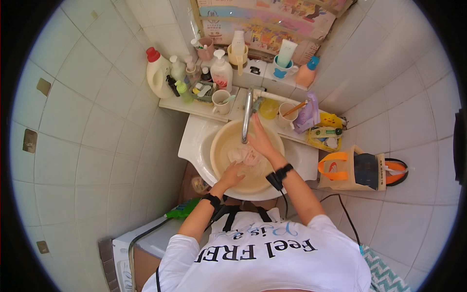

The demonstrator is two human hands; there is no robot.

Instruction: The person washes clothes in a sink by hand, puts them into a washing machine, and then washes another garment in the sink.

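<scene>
A cream plastic basin (219,171) of water stands in the white sink (195,142) before me. Pale pink wet cloth (242,155) lies bunched in the water. My left hand (233,176) is over the near left part of the basin, fingers spread at the cloth's near edge; whether they touch it I cannot tell. Beside the chrome faucet (247,116), on its right, my right hand (262,140) is raised with straight fingers pointing up along the spout. It holds nothing. The spout's end is above the cloth.
Pump bottles (221,71), a red-capped detergent jug (158,75) and a white mug (221,102) crowd the ledge at left. Right of the faucet are a cup (288,113), a purple pouch (308,115) and a yellow basket (324,140). A bag (352,171) hangs on the right wall.
</scene>
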